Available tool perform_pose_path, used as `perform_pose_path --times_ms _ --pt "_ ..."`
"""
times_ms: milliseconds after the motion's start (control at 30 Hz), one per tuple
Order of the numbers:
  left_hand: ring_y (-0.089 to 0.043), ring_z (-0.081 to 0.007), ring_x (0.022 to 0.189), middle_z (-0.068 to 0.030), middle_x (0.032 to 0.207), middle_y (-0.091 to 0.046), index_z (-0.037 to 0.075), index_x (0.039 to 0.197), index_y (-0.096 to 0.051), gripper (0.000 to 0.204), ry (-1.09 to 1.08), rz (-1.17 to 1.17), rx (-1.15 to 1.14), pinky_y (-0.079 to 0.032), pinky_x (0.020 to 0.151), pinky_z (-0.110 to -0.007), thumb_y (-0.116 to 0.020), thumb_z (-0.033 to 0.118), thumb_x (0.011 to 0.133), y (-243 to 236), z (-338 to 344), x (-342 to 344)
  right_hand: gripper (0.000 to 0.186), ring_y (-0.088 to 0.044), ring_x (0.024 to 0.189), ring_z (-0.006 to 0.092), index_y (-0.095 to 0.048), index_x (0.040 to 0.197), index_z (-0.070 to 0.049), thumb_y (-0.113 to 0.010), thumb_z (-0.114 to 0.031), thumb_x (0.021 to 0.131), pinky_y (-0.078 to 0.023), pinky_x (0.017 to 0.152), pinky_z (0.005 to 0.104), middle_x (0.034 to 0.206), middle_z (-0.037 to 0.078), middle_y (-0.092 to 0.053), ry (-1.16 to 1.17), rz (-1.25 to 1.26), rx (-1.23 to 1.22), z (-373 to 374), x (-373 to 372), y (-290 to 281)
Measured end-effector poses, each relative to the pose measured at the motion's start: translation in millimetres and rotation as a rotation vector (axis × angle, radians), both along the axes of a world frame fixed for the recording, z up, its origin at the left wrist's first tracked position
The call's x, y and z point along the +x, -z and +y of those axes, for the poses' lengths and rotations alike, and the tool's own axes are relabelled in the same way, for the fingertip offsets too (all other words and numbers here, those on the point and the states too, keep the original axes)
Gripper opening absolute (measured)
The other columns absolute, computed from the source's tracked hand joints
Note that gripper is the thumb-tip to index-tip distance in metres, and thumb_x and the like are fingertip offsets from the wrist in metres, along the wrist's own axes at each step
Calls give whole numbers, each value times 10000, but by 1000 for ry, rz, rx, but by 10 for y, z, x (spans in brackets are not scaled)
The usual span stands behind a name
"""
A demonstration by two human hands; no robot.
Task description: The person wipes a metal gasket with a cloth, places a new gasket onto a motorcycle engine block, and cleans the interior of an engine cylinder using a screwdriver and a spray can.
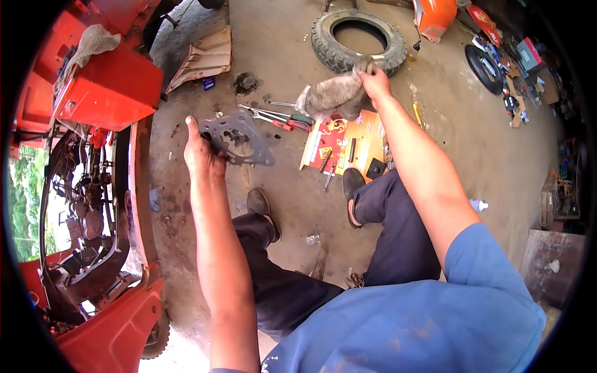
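Plainly, the gasket [257, 144] is seen as a thin, dark grey sheet with an uneven outline, pierced by a large opening in the middle and smaller holes around it; the rag [336, 96] is greyish brown, crumpled and stained; the gasket's edges are softened by blur, and most of the left hand's [205, 152] fingers are hidden by it, so how far they are bent cannot be told; part of the red and orange card [367, 144] is covered by the rag; the gasket is held above the floor [301, 214], just right of the left palm, gripped at its left side, with the thumb raised; the rag's upper right end is clutched in the closed right hand [374, 84], its bulk spread leftward.
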State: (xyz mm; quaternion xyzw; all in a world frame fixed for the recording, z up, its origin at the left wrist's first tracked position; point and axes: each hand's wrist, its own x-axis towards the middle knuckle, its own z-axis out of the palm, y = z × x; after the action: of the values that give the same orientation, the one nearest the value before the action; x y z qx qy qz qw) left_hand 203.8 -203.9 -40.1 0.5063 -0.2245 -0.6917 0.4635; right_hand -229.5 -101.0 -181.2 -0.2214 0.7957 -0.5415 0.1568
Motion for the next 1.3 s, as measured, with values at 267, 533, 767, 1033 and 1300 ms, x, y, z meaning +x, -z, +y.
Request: perform_pose_path --times_ms 267,533,767,1033,1300 --pt "-480 -122 487 -8 697 -599 75 958 -648 494 -2 220 -6 -318 411 -282 -539 551 1033 -359 71 -305 564 -640 1144 198 -581 1377 -24 -551 -482 1049 -520 970 361 1260 94 -661 -635 -562 -375 218 1412 -1577" --pt "-556 -153 643 -45 822 -620 36 996 -623 429 34 408 -166 -425 549 -288 -496 438 1077 -385 205 -290 273 -617 830 67 -690 1160 27 -659 -211 1029 -525 748 238 938 5 -698 -693 -201 -378 371 2356 -1951" --pt "-644 -166 817 -88 936 -706 5 1109 -668 190 432 203 -305 -495 699 -324 -624 160 1008 -443 277 -42 257 -576 762 48 -723 987 -18 -709 -274 997 -470 711 228 843 -28 -675 -577 -443 -499 85 2016 -1906" --pt "-653 -181 792 -116 948 -713 -11 1148 -659 200 524 299 -335 -533 686 -358 -614 118 1002 -308 165 -24 294 -610 660 69 -710 952 -42 -678 -328 1012 -472 581 236 834 12 -695 -564 -587 -431 -93 1925 -1877" --pt "-672 -203 828 -112 973 -716 2 1186 -647 213 451 288 -369 -567 729 -382 -613 116 1010 -288 141 -73 213 -571 610 65 -701 953 -55 -670 -257 1012 -422 532 236 740 -15 -640 -569 -590 -487 -111 1887 -1875"
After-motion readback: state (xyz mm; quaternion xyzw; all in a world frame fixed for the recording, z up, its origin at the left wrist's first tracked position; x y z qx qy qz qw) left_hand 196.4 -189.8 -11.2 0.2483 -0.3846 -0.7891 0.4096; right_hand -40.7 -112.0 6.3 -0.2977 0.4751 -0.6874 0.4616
